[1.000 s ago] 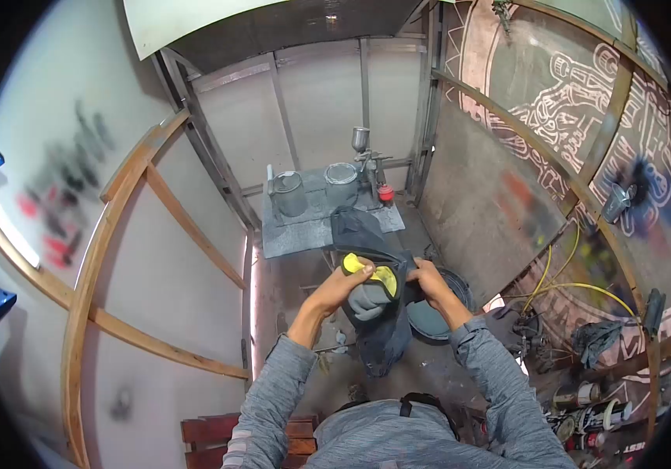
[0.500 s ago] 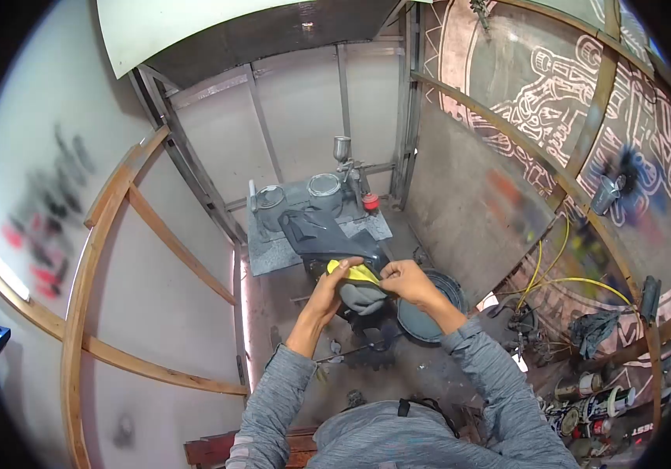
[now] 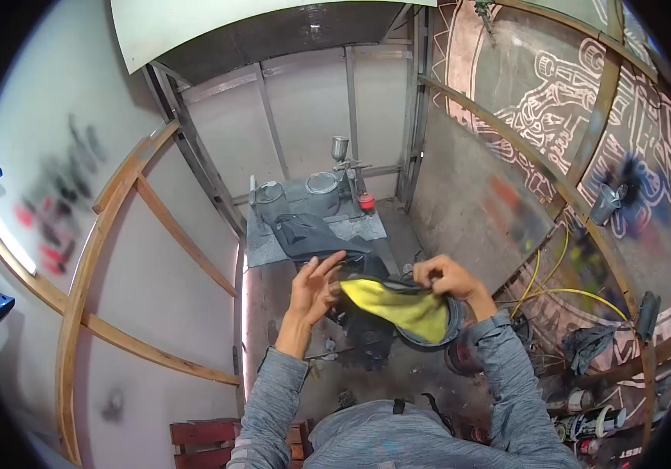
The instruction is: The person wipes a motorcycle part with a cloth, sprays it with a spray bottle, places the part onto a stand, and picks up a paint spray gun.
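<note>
A cloth (image 3: 394, 305), yellow with a dark grey edge, hangs stretched out in front of me, slightly blurred. My right hand (image 3: 451, 280) pinches its upper right corner. Close to the cloth's left end is my left hand (image 3: 312, 291), fingers apart; whether they touch the fabric is unclear. Just beyond the hands a glossy dark grey moulded panel (image 3: 312, 234) rests partly over a paint-spattered table (image 3: 265, 248). Behind the cloth's right side, a round bucket (image 3: 456, 316) is partly hidden.
On the table stand two paint cans (image 3: 322, 195), a spray gun (image 3: 341, 156) with a metal cup, and a red-topped item (image 3: 366, 202). A yellow hose (image 3: 578, 291) runs along the right wall. Wooden framing (image 3: 89, 313) lines the left. Several cans (image 3: 593, 426) lie at lower right.
The bunched cloth has been spread out, showing more of its yellow face. My right hand has moved right with a corner, while my left hand has shifted slightly left and its fingers have opened.
</note>
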The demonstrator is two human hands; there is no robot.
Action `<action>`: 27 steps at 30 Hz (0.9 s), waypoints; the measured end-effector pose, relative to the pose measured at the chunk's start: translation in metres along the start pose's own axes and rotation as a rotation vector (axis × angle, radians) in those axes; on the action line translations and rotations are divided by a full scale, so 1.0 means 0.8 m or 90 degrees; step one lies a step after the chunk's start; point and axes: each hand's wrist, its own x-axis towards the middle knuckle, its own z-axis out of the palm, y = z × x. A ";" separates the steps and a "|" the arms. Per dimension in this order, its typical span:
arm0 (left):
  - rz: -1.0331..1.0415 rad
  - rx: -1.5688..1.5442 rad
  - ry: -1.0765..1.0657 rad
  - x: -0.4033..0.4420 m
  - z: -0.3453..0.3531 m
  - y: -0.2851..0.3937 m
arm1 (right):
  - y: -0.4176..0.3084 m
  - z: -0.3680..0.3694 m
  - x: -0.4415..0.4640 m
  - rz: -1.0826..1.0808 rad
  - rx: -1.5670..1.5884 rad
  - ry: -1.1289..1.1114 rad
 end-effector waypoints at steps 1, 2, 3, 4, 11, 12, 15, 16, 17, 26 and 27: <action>0.015 0.016 -0.005 0.000 -0.002 0.001 | 0.000 -0.010 -0.004 -0.071 0.100 0.068; 0.018 0.017 -0.004 -0.001 -0.003 0.002 | -0.001 -0.019 -0.007 -0.076 0.136 0.136; 0.022 0.048 0.023 -0.002 -0.001 0.002 | -0.009 -0.020 -0.005 -0.076 0.137 0.135; 0.024 0.078 0.049 -0.003 0.004 0.001 | -0.021 -0.017 0.000 -0.016 0.205 0.282; 0.026 0.371 0.129 0.011 0.047 -0.027 | -0.019 0.028 0.040 -0.116 -0.196 0.611; 0.019 0.360 0.132 0.017 0.050 -0.032 | -0.030 0.056 0.040 -0.136 -0.269 0.575; 0.029 0.377 0.134 0.022 0.077 -0.035 | 0.002 0.103 0.036 -0.228 -0.532 0.425; 0.035 0.363 0.135 0.029 0.069 -0.040 | 0.009 0.098 0.036 -0.245 -0.593 0.429; 0.034 0.363 0.131 0.030 0.070 -0.044 | 0.016 0.093 0.035 -0.262 -0.654 0.432; 0.031 0.534 0.122 0.052 0.073 -0.076 | 0.032 0.070 0.034 -0.006 -0.500 0.437; 0.033 0.554 0.113 0.054 0.072 -0.080 | 0.031 0.074 0.033 0.011 -0.534 0.471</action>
